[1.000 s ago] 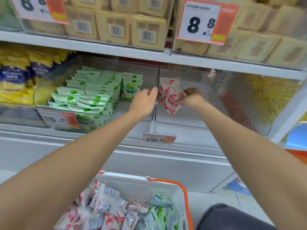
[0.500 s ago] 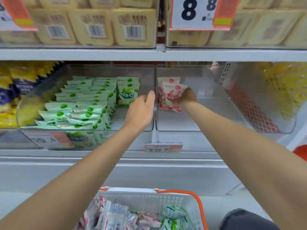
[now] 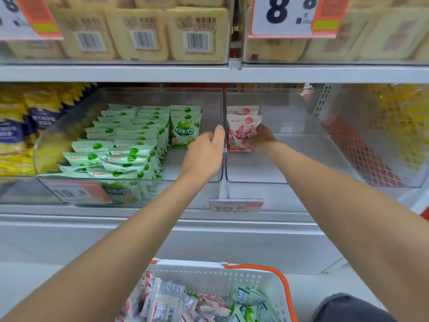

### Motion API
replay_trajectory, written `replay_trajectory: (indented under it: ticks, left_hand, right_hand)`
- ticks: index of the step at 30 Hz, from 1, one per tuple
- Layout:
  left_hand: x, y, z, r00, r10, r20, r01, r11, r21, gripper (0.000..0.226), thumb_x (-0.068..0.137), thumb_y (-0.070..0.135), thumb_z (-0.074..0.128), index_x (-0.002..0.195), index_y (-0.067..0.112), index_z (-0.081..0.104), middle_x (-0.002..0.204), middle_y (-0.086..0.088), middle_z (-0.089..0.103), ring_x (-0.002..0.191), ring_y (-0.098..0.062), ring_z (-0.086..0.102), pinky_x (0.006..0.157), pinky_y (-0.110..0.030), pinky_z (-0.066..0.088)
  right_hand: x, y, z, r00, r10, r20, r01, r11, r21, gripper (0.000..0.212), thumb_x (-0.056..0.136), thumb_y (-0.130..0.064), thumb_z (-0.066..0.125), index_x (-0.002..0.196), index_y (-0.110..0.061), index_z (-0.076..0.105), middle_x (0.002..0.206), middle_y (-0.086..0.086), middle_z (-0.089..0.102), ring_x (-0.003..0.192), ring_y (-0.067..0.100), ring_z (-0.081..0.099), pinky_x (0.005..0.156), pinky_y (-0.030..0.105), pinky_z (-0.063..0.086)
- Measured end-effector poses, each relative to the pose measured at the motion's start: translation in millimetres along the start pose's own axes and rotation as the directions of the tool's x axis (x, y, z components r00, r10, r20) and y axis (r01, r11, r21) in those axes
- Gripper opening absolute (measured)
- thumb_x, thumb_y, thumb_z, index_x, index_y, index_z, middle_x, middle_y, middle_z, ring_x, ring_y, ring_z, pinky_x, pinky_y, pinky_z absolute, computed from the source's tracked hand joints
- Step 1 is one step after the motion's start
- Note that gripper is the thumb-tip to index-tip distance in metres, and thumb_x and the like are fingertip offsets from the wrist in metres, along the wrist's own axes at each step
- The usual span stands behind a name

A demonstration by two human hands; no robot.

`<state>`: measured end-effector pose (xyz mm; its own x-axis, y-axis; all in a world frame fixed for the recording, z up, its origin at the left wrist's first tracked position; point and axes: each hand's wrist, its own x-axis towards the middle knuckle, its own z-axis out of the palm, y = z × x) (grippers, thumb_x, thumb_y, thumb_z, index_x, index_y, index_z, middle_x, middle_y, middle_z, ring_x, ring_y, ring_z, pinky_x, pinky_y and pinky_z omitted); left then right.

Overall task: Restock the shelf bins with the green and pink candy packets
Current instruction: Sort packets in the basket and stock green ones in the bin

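Lowered since a moment ago, the pink packet (image 3: 242, 133) stands upright beneath the grey shelf (image 3: 116, 74) in the clear right bin (image 3: 301, 159), pinched by the right hand (image 3: 262, 138); the left hand (image 3: 202, 154), loosely curled, rests beside the green packets (image 3: 130, 145).

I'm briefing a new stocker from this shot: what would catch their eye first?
The right hand holds a pink candy packet upright at the left side of the nearly bare right bin, a second pink packet behind it. The left bin is packed with green candy packets, the left hand at the wall between the bins. Below, a white basket holds more packets.
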<state>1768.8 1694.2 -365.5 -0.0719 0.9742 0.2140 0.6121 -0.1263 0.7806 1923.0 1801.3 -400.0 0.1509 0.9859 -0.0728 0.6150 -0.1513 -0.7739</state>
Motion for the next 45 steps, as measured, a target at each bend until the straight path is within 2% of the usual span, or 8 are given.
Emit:
replay_trajectory:
  ticks: [4, 10, 17, 23, 29, 33, 37, 45]
  left_hand:
    - [-0.5, -0.3, -0.8, 1.0, -0.011, 0.003, 0.011, 1.0, 0.002, 0.052, 0.104, 0.045, 0.025, 0.062, 0.017, 0.035, 0.063, -0.001, 0.044, 0.059, -0.016, 0.042, 0.054, -0.033, 0.027]
    - [-0.5, 0.5, -1.9, 0.999, -0.038, -0.014, 0.038, 0.999, -0.001, 0.049, 0.102, 0.048, 0.028, 0.066, 0.017, 0.04, 0.065, 0.001, 0.047, 0.062, -0.017, 0.046, 0.056, -0.033, 0.029]
    - [-46.1, 12.2, -15.5, 0.969, 0.103, -0.226, -0.12, 0.991, -0.065, 0.024, 0.096, 0.028, 0.052, 0.073, 0.022, 0.046, 0.06, 0.007, 0.048, 0.054, -0.009, 0.043, 0.052, -0.029, 0.032]
    - [-114.4, -7.9, -17.0, 0.994, 0.035, -0.106, -0.044, 0.995, -0.085, 0.019, 0.089, 0.026, 0.057, 0.072, 0.021, 0.051, 0.06, 0.007, 0.052, 0.062, -0.017, 0.05, 0.059, -0.034, 0.04]
    - [-183.1, -108.7, -22.6, 0.94, -0.184, 0.287, 0.136, 0.974, 0.179, 0.016, 0.088, 0.019, 0.054, 0.071, 0.017, 0.056, 0.064, 0.003, 0.056, 0.066, -0.02, 0.051, 0.064, -0.033, 0.044]
    - [-215.1, -173.1, -34.7, 0.855, -0.365, 0.368, 0.248, 0.912, 0.327, 0.021, 0.088, 0.014, 0.049, 0.068, 0.014, 0.055, 0.065, -0.003, 0.059, 0.063, -0.018, 0.05, 0.062, -0.032, 0.042]
    - [-218.0, -196.6, -29.6, 0.766, -0.436, 0.472, 0.215, 0.866, 0.451, 0.017, 0.089, 0.013, 0.046, 0.076, 0.011, 0.058, 0.077, -0.016, 0.062, 0.066, -0.021, 0.051, 0.07, -0.036, 0.051]
    - [-208.9, -206.9, -32.1, 0.762, -0.48, 0.435, 0.253, 0.839, 0.482, 0.016, 0.092, 0.008, 0.047, 0.084, 0.009, 0.061, 0.089, -0.01, 0.059, 0.075, -0.023, 0.059, 0.078, -0.04, 0.054]
  right_hand:
    - [-2.4, -0.6, -3.1, 0.994, 0.111, -0.009, -0.11, 0.99, 0.085, 0.037, 0.084, -0.012, 0.072, 0.116, -0.013, 0.053, 0.116, 0.0, 0.062, 0.099, 0.019, 0.057, 0.08, 0.025, 0.045]
    - [-29.7, -4.7, -20.9, 0.988, 0.157, -0.006, -0.154, 0.966, -0.209, 0.04, 0.089, -0.02, 0.067, 0.121, -0.003, 0.051, 0.119, 0.013, 0.057, 0.115, 0.029, 0.056, 0.09, 0.031, 0.045]
    - [-113.2, -19.8, -39.4, 0.905, -0.382, -0.187, 0.321, 0.902, -0.287, 0.022, 0.081, -0.006, 0.058, 0.101, -0.01, 0.067, 0.097, 0.007, 0.067, 0.086, 0.023, 0.062, 0.072, 0.027, 0.047]
    - [-205.6, 2.2, -1.7, 0.805, -0.574, -0.149, 0.517, 0.802, -0.297, 0.009, 0.077, -0.008, 0.058, 0.08, -0.016, 0.058, 0.075, -0.003, 0.057, 0.071, 0.021, 0.054, 0.063, 0.034, 0.043]
    - [-262.7, 90.6, 79.7, 0.947, -0.185, 0.261, 0.255, 0.929, -0.267, 0.015, 0.079, -0.008, 0.056, 0.081, -0.02, 0.063, 0.08, -0.001, 0.066, 0.081, 0.022, 0.061, 0.073, 0.032, 0.05]
    - [-281.2, 145.1, 129.4, 0.852, 0.142, 0.505, 0.037, 0.944, -0.329, 0.018, 0.086, -0.003, 0.059, 0.099, 0.0, 0.071, 0.11, 0.014, 0.069, 0.102, 0.027, 0.063, 0.086, 0.034, 0.051]
    - [-299.3, 175.8, 167.4, 0.768, 0.315, 0.557, -0.163, 0.938, -0.305, 0.034, 0.087, 0.002, 0.057, 0.121, -0.003, 0.062, 0.125, 0.015, 0.06, 0.092, 0.024, 0.059, 0.068, 0.028, 0.048]
    - [-315.3, 156.5, 228.8, 0.806, 0.065, 0.588, 0.05, 0.983, -0.178, 0.06, 0.087, 0.007, 0.05, 0.143, -0.015, 0.044, 0.142, 0.009, 0.051, 0.128, 0.027, 0.049, 0.106, 0.038, 0.042]
